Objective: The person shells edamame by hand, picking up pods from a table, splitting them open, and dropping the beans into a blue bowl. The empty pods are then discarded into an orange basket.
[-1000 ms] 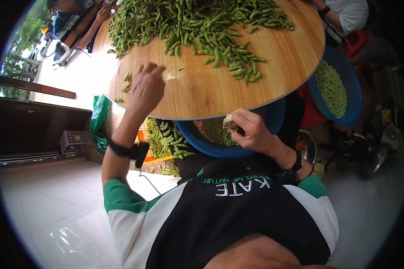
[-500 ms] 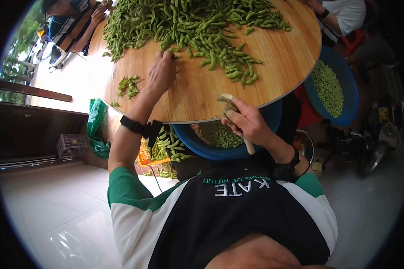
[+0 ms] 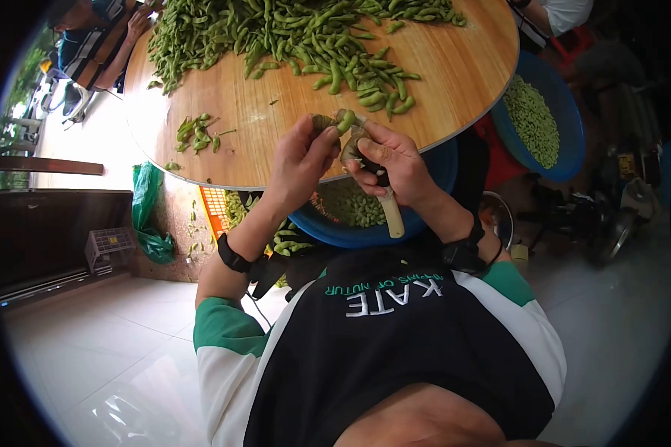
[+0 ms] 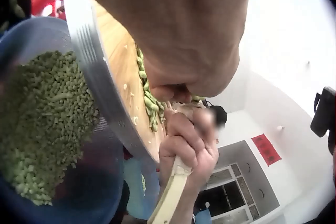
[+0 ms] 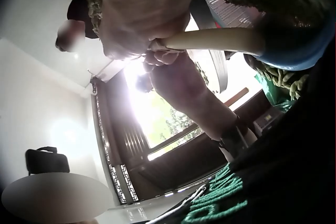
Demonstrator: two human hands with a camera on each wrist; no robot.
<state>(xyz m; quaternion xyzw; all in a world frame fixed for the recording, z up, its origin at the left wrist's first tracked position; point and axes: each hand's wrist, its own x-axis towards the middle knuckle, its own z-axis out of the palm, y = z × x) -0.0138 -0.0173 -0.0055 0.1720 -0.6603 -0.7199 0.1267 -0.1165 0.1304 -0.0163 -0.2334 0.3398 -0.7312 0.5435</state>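
One round, wood-grain table (image 3: 455,82) with a pale metal-looking edge, the landmark for all entries. Item: left hand (image 3: 300,162), above the table's near edge, thumb and forefinger pinching a plump green bean pod (image 3: 347,121); the lay of its other fingers cannot be told. Item: right hand (image 3: 397,165), just beside it, fingers curled round a tool with a smooth cream-coloured handle (image 3: 392,214) — handle end pointing down toward the wearer, working end hidden among the fingers. Brownish material shows at the fingertips of both hands, its kind unclear. The pod lies between the two hands, over the table's near edge. Item: a large heap of green bean pods (image 3: 224,33), spread across the far part of the table and trailing toward its middle. Item: a small cluster of pods and stalks (image 3: 196,134), at the table's left side. Item: a wide blue plastic tub (image 3: 343,240), below the table's near edge, holding shelled green beans (image 3: 364,211). Item: a second blue plastic basin (image 3: 572,134), right of the table, with more shelled beans (image 3: 533,128). Item: an orange plastic basket (image 3: 215,208) and a crumpled green plastic bag (image 3: 150,216) — both below and left of the table. Item: two people, partly visible, one at each side of the table.
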